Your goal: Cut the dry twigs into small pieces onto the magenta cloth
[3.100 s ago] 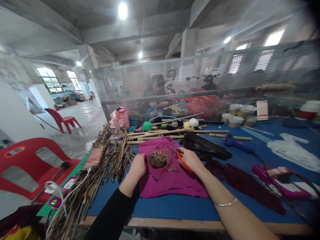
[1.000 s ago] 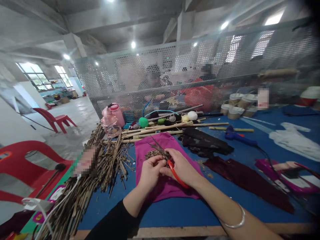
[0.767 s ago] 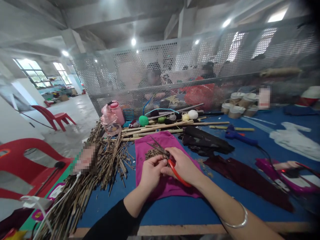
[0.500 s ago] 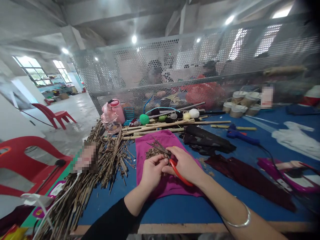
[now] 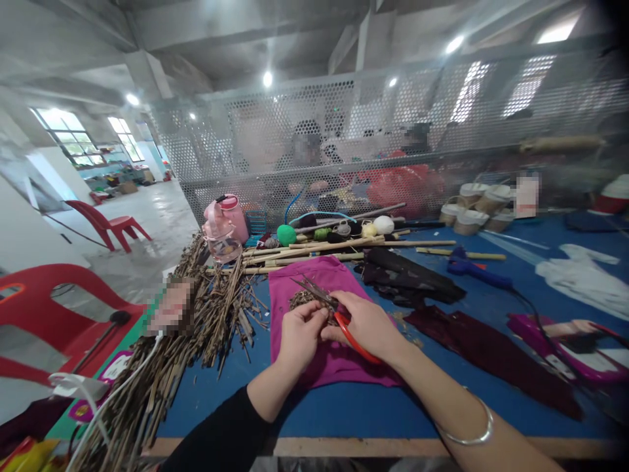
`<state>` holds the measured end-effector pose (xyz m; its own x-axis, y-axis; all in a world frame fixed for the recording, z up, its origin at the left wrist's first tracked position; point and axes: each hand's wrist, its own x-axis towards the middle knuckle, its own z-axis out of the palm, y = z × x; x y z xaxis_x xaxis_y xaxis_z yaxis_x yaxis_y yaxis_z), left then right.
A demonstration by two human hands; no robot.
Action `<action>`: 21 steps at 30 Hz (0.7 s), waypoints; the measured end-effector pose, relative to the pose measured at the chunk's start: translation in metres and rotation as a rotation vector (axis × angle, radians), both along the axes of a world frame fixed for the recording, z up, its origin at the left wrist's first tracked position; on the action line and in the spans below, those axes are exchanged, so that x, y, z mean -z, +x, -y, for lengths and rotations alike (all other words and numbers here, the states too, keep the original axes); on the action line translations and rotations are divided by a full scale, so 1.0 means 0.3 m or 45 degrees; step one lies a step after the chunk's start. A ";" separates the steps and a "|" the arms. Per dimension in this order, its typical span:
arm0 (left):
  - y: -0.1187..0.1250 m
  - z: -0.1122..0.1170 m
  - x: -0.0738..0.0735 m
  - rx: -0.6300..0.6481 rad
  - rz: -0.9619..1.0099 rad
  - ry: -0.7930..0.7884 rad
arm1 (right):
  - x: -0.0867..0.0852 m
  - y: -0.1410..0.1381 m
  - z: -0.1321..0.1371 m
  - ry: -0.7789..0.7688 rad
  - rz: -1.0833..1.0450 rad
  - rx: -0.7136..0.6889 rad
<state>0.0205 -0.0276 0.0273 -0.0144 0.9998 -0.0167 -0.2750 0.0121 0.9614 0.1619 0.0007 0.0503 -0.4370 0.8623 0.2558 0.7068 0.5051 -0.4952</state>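
My right hand (image 5: pixel 366 324) is closed around red-handled scissors (image 5: pixel 354 342), their dark blades pointing away to the upper left. Close beside it, my left hand (image 5: pixel 301 333) pinches with thumb and forefinger. Whatever lies between those fingertips is too small and covered to make out. Both hands are over a magenta cloth (image 5: pixel 289 275) spread on the blue table (image 5: pixel 344 410). Just beyond the fingers, on the cloth, lies a small heap of chopped brown twig bits (image 5: pixel 301 298), partly hidden by the blades and my left hand.
Long dry twigs (image 5: pixel 216 328) are piled to the left. Behind the cloth lie wooden sticks (image 5: pixel 324 249), yarn balls (image 5: pixel 285 235) and a pink jug (image 5: pixel 230 219). To the right are dark cloths (image 5: pixel 407 275), a blue glue gun (image 5: pixel 472 269) and white gloves (image 5: pixel 584 275). A perforated metal screen (image 5: pixel 265 144) stands behind.
The view has shifted slightly. The scissor blades look closer together than before. Both hands stay in nearly the same place over the cloth.
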 end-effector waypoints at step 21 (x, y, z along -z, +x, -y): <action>-0.005 -0.007 0.009 -0.013 -0.064 0.030 | 0.000 0.005 0.000 -0.009 0.009 -0.002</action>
<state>0.0192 -0.0254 0.0245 -0.0245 0.9997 0.0077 -0.2261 -0.0130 0.9740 0.1634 0.0006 0.0503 -0.4401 0.8634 0.2466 0.7095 0.5027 -0.4939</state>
